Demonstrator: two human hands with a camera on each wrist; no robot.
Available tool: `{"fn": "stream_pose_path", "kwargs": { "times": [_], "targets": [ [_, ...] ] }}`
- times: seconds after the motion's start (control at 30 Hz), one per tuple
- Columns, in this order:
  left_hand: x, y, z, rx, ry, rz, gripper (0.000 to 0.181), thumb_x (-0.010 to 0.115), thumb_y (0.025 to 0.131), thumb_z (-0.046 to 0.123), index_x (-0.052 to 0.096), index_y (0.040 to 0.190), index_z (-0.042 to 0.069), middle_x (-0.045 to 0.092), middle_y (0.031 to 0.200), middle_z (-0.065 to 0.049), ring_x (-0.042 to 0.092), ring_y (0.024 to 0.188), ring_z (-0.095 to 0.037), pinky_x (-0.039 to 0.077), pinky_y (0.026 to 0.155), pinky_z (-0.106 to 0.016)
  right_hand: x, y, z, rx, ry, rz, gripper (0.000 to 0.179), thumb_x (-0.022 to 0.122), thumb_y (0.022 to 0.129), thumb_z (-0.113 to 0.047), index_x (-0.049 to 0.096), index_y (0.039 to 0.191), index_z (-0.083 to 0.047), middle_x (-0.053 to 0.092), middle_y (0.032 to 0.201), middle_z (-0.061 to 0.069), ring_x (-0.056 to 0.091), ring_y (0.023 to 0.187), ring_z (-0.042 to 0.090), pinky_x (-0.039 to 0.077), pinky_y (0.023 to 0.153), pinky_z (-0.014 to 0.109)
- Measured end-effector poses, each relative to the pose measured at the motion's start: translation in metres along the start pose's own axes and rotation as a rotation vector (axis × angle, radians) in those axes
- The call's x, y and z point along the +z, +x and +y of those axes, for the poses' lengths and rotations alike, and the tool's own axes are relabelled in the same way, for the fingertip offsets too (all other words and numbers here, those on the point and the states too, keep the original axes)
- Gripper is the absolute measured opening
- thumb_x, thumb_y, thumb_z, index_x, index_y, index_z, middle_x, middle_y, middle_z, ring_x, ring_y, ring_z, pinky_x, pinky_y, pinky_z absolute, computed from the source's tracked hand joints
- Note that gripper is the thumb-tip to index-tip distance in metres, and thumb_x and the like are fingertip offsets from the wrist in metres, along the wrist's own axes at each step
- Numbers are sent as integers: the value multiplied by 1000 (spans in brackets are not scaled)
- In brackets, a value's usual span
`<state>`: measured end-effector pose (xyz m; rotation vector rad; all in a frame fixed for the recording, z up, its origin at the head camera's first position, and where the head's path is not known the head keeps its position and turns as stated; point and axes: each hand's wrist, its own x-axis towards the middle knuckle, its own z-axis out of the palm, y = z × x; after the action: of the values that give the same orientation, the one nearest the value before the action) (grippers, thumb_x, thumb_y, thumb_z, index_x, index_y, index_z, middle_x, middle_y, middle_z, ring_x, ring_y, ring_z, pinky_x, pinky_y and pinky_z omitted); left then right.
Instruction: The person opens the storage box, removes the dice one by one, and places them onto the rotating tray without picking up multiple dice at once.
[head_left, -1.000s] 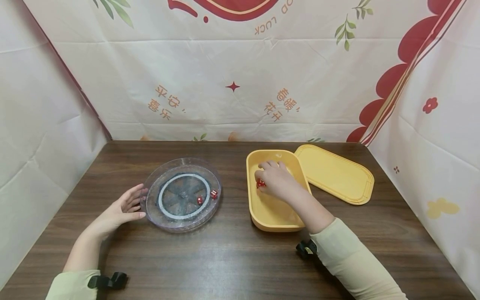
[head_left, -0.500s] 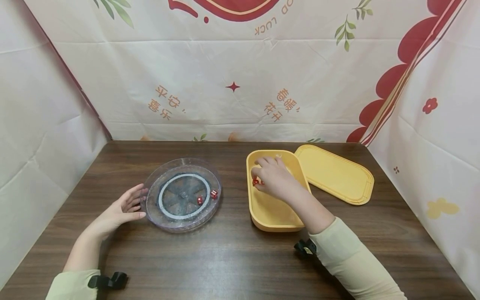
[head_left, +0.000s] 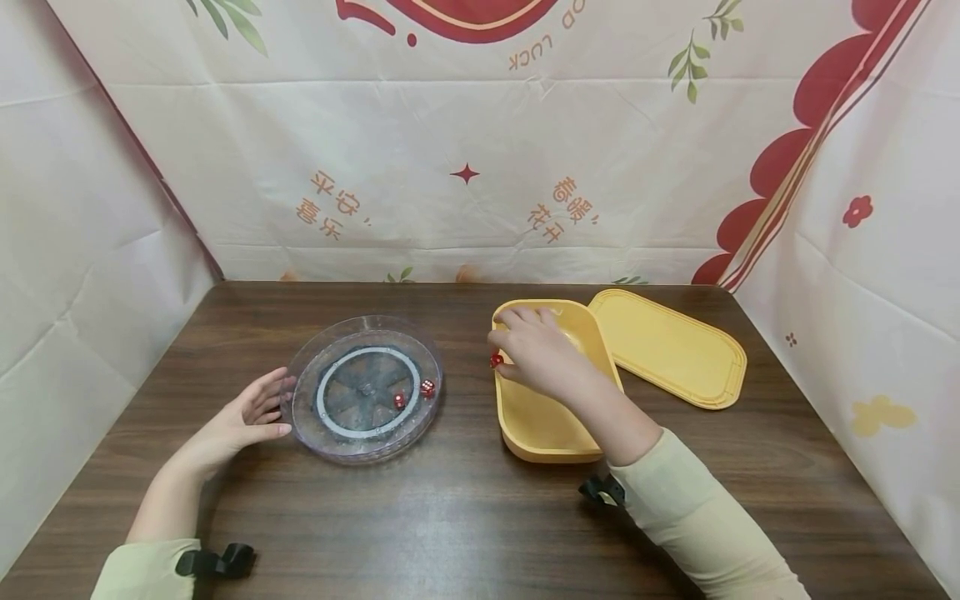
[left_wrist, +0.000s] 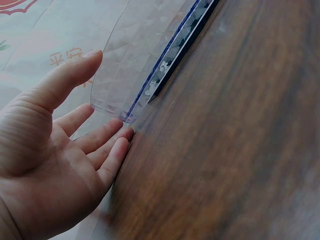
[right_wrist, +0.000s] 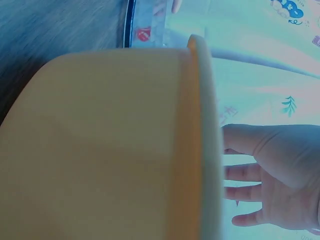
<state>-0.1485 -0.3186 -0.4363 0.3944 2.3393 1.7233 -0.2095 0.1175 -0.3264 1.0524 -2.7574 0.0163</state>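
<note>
My left hand is by the left side of a round clear plastic dish, its fingers spread and relaxed. In the left wrist view the fingertips are at the dish's rim; firm contact is hard to tell. Two red dice lie in the dish, one die on its white ring and another die near the right wall. My right hand pinches a red die above the left rim of a yellow box. In the right wrist view the box's wall hides the fingertips and the held die.
A yellow lid lies flat behind and to the right of the box. Bare brown tabletop separates dish and box. A printed white cloth stands along the table's back, with more cloth at both sides.
My right hand has risen from inside the yellow box and moved left to its rim, carrying the red die. The left hand and the dish have stayed still.
</note>
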Motion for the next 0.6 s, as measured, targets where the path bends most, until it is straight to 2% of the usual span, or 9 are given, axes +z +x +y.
{"fn": "stream_pose_path", "kwargs": {
  "times": [0.2, 0.27, 0.43, 0.6],
  "targets": [
    [0, 0, 0, 4, 10, -7, 83, 65, 89, 4, 12, 152, 2, 20, 151, -29, 32, 131, -22, 34, 93, -11, -4, 6, -10, -17, -16, -10, 17, 78, 80, -26, 68, 87, -16, 57, 121, 12, 45, 117, 30, 34, 94, 53],
    [0, 0, 0, -2, 10, -7, 83, 65, 89, 4, 11, 152, 2, 20, 151, -28, 32, 131, -20, 34, 93, -11, -5, 8, -13, -30, -17, -8, 16, 78, 81, -26, 67, 86, -16, 57, 121, 11, 45, 117, 30, 34, 95, 52],
    [-1, 0, 0, -12, 2, -2, 83, 66, 89, 4, 12, 152, 3, 20, 152, -27, 35, 124, -4, 34, 93, -11, -5, 14, -25, -57, -19, 0, 13, 74, 82, -25, 65, 82, -16, 58, 121, 11, 45, 117, 30, 35, 94, 51],
    [-1, 0, -1, -11, 7, -2, 83, 66, 89, 5, 12, 152, 3, 20, 152, -27, 34, 125, -5, 34, 93, -11, -5, 21, -38, -71, -22, -10, 11, 73, 82, -24, 68, 88, -17, 57, 123, 10, 45, 118, 29, 35, 93, 50]
  ]
}}
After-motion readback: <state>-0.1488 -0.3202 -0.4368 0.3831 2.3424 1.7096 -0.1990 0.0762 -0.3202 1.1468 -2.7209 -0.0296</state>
